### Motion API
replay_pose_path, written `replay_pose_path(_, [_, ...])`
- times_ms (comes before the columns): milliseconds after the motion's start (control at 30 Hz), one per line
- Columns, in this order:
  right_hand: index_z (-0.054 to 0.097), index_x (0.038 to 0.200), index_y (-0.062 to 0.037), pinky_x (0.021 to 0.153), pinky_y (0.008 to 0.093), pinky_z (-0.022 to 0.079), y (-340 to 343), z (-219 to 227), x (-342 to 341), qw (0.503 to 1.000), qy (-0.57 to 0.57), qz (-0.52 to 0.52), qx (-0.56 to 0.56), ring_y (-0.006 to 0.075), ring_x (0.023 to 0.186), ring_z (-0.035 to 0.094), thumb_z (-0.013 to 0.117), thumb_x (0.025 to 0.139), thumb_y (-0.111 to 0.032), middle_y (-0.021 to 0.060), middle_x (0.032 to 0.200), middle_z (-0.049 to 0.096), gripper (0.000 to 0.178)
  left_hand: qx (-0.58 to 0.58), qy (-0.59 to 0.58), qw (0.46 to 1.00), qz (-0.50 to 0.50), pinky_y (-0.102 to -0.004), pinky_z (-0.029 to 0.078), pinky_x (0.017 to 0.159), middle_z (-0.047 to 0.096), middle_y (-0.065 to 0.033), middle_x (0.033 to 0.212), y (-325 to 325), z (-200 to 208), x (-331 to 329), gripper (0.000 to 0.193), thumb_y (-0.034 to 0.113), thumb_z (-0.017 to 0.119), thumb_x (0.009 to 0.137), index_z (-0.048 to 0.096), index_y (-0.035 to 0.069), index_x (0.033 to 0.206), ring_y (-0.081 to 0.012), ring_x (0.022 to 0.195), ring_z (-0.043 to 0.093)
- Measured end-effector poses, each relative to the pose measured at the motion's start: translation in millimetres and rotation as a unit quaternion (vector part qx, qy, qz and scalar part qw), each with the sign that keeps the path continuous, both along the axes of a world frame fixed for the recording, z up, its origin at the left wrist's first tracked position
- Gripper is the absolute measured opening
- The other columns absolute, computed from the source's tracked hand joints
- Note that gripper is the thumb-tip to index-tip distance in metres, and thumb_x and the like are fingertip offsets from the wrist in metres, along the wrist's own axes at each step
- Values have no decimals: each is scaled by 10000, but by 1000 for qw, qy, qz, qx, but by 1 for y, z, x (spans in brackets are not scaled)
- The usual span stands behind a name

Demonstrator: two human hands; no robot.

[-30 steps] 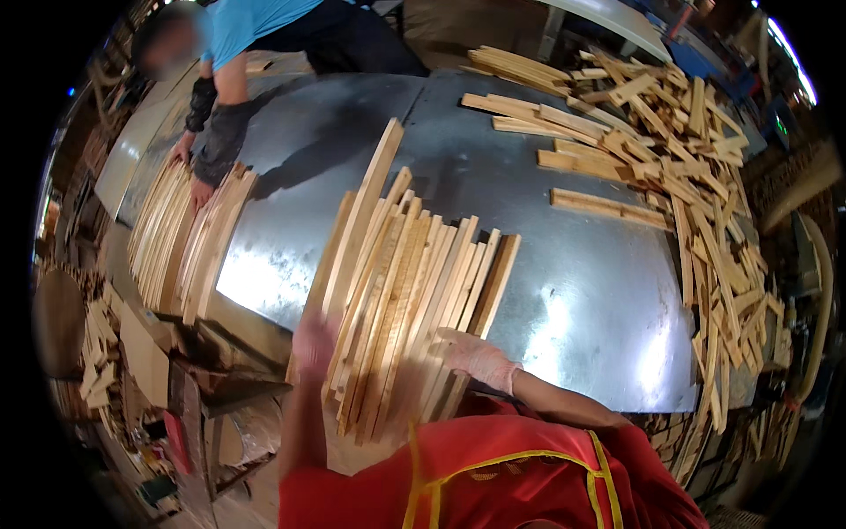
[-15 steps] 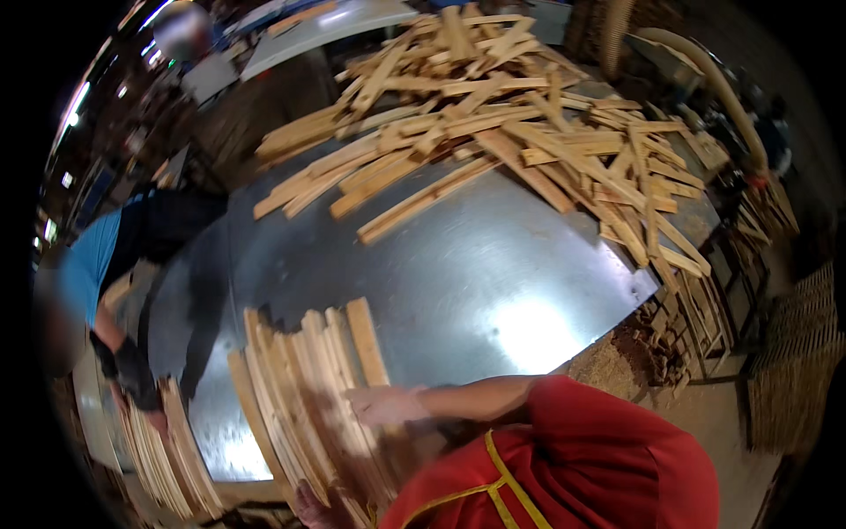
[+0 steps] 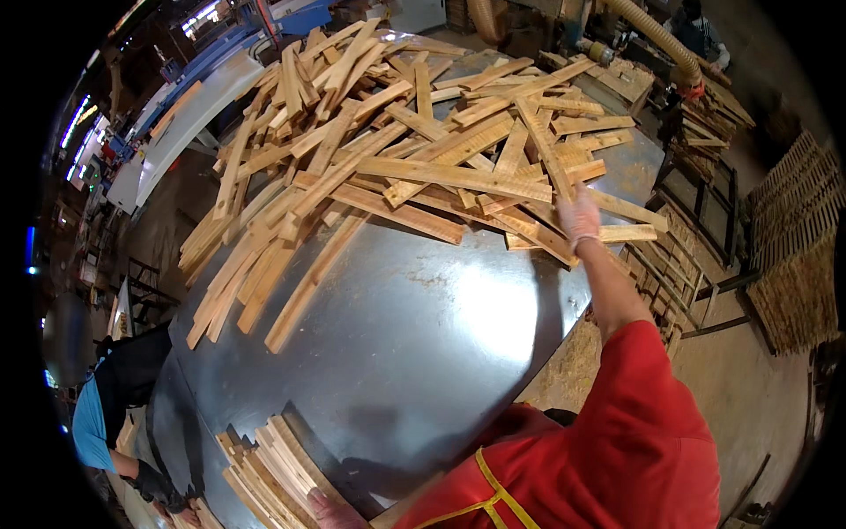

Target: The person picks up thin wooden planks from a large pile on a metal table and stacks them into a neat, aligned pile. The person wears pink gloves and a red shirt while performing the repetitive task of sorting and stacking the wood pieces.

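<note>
My right hand [image 3: 579, 218] reaches out to the far pile and is closed on the near end of a wooden strip [image 3: 545, 152]. That strip slants across other pieces in the loose heap of wooden strips [image 3: 423, 181]. Down at the lower edge, my left hand [image 3: 335, 511] rests against a row of strips [image 3: 275, 467] laid side by side. Its fingers look stretched over the outer strip, though the picture's edge cuts off part of the hand.
Both lots of wood lie on a grey metal table [image 3: 414, 326]. A co-worker in a blue sleeve [image 3: 91, 428] handles more strips at the lower left. Slatted wooden stacks [image 3: 797, 242] stand on the right, below a ribbed hose [image 3: 656, 40].
My right hand has left the near row and moved far right to grip a strip in the heap. My left hand stays by the row. The view has shifted.
</note>
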State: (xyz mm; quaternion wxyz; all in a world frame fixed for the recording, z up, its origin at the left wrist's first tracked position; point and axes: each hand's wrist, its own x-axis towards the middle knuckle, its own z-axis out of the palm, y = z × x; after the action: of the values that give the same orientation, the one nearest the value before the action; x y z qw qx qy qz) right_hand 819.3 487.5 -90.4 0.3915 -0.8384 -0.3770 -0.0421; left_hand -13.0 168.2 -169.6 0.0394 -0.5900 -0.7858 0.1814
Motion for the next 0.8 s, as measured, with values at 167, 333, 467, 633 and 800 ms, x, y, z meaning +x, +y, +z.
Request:
replay_pose_path(167, [544,1438,-20,1078,509,499,-22,-26,34,970,145,-19,-193,449,1225,663,810,813,-455,276,1270,708,807,32,-73,994,73,-466,348,1265,453,-271,1603,-30,-1,-13,943,280,766,837,347,17,1640,-448,1480,447])
replay_pose_path(333, [459,1510,-15,952,447,567,-27,-9,-17,955,221,85,-178,380,1106,714,802,821,-291,251,1194,722,818,14,-150,979,137,-457,395,1216,506,-292,1521,12,64,47,840,266,790,819,456,-54,1520,-465,1406,499])
replay_pose_path(467, [402,1560,-7,800,391,599,-68,2,-150,850,463,238,-78,262,946,703,755,835,-174,173,1052,705,824,28,-135,981,140,-480,437,1170,557,-284,1444,10,81,74,809,268,799,807,494,-56,1482,-454,1332,553])
replay_pose_path(633, [347,1617,-66,683,405,584,-137,14,-304,789,419,357,-272,273,737,698,768,814,-257,185,974,714,927,25,-156,981,113,-463,484,1112,595,-245,1371,9,86,59,790,308,820,788,535,-41,1437,-422,1257,592])
replay_pose_path(800, [320,1631,-54,533,367,525,-205,-2,-409,714,458,422,-320,210,610,654,808,832,-296,139,895,708,968,49,-267,961,59,-471,487,1122,596,-247,1412,14,82,70,860,373,863,786,530,-20,1474,-397,1310,592])
